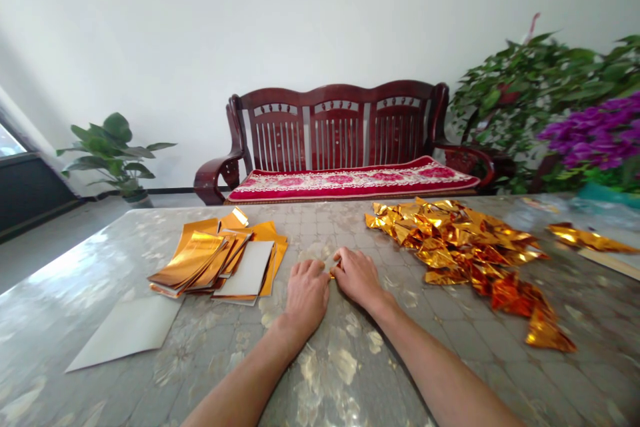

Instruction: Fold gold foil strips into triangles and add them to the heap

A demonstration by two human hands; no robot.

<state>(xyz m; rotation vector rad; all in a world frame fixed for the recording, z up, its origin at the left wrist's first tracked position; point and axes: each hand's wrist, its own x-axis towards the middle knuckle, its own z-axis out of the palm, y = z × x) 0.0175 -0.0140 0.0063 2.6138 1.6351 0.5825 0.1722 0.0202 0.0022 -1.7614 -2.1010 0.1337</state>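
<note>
At the middle of the table, my left hand (307, 290) and my right hand (357, 275) meet with curled fingers around a small piece of gold foil paper (332, 273). Only a glint of gold and a pale edge show between the fingertips; the rest is hidden. To the left of my hands lies a loose stack of gold foil paper sheets (197, 260), some with the white back (247, 270) upward. On the right is a heap of folded gold foil pieces (465, 247), shaped like pointed cones or ingots.
One pale sheet (127, 333) lies at the table's left. The table (210, 360) has a patterned, shiny cover. Clear plastic (540, 212) and another gold piece (587, 238) are at the far right. Behind stand a wooden bench (335, 127) and potted plants (115, 153).
</note>
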